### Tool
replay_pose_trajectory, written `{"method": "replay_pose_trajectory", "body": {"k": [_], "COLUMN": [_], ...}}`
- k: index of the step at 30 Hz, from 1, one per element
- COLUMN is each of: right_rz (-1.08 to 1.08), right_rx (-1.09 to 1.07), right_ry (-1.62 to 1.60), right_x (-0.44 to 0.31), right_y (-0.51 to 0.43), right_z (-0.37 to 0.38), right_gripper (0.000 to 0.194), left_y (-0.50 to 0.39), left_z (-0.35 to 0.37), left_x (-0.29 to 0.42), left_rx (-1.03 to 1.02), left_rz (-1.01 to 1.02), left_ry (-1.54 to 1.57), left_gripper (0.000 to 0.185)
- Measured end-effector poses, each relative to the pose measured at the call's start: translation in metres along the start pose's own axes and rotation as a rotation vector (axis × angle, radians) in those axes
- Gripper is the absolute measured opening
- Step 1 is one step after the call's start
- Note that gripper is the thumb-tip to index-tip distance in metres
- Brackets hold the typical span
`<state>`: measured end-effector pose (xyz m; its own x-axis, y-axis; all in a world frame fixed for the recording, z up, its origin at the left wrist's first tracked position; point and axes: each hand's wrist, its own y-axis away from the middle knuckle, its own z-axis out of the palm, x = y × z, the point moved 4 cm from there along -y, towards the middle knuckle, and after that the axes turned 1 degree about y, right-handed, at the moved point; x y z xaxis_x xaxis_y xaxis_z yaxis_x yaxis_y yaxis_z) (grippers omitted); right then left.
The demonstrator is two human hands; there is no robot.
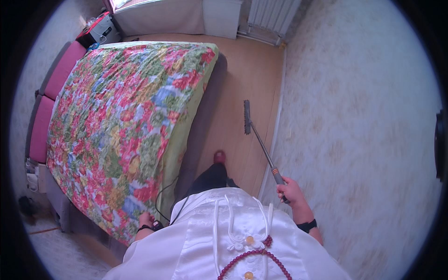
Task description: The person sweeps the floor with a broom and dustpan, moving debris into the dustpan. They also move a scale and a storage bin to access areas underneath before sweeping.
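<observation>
My right hand (292, 190) is closed around the dark grip of a long-handled floor brush (261, 144). The brush's shaft slants forward and left to a narrow grey head edged with bristles, seen over the wood-look floor (238, 84). Low at my left side, my left hand (147, 219) hangs by the near edge of the bed, over or beside a flowered bedspread (115, 122). Its fingers look curled, and I cannot tell whether they hold anything. A thin black cable (158, 199) loops close to that wrist.
The bed, with its pink padded headboard (66, 71), fills the left side. A papered wall (350, 122) runs along the right. A radiator (273, 15) and a white cabinet (222, 17) stand at the far end. My red shoe (219, 156) is on the floor between bed and wall.
</observation>
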<state>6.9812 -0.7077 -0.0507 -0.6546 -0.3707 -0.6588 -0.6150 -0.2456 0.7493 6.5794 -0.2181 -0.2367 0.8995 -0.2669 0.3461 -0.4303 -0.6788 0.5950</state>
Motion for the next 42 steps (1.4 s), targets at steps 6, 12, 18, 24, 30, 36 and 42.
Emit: {"method": "replay_pose_trajectory", "body": {"k": [6, 12, 18, 24, 30, 36, 42], "right_rz": [-0.035, -0.105, -0.199, -0.187, -0.188, -0.264, -0.272], "right_rx": [-0.024, 0.028, -0.084, -0.206, -0.340, -0.420, -0.536], "right_ry": [0.092, 0.314, 0.419, 0.585, 0.687, 0.786, 0.869], "right_x": [-0.163, -0.313, -0.446, -0.636, -0.794, -0.926, -1.038], "right_y": [-0.145, -0.234, -0.399, -0.543, -0.680, -0.790, -0.867], "right_z": [-0.020, -0.067, -0.107, -0.133, -0.093, -0.004, 0.079], "right_gripper": [0.046, 0.050, 0.052, 0.052, 0.052, 0.054, 0.055], "left_y": [-0.162, -0.388, -0.449, -0.479, -0.423, -0.581, -0.807], "left_z": [-0.035, -0.146, -0.190, -0.090, -0.013, -0.060, -0.261], "left_x": [0.146, 0.550, 0.775, 0.671, 0.652, 0.731, 0.901], "left_rx": [-0.013, 0.082, 0.262, 0.539, 0.364, 0.488, 0.513], "left_rz": [0.072, 0.307, 0.549, -0.056, -1.030, -0.817, -0.199], "left_ry": [-0.567, 0.995, 0.718, 0.401, 1.202, 1.522, 1.065], "left_gripper": [0.021, 0.018, 0.022, 0.027, 0.010, 0.011, 0.014]}}
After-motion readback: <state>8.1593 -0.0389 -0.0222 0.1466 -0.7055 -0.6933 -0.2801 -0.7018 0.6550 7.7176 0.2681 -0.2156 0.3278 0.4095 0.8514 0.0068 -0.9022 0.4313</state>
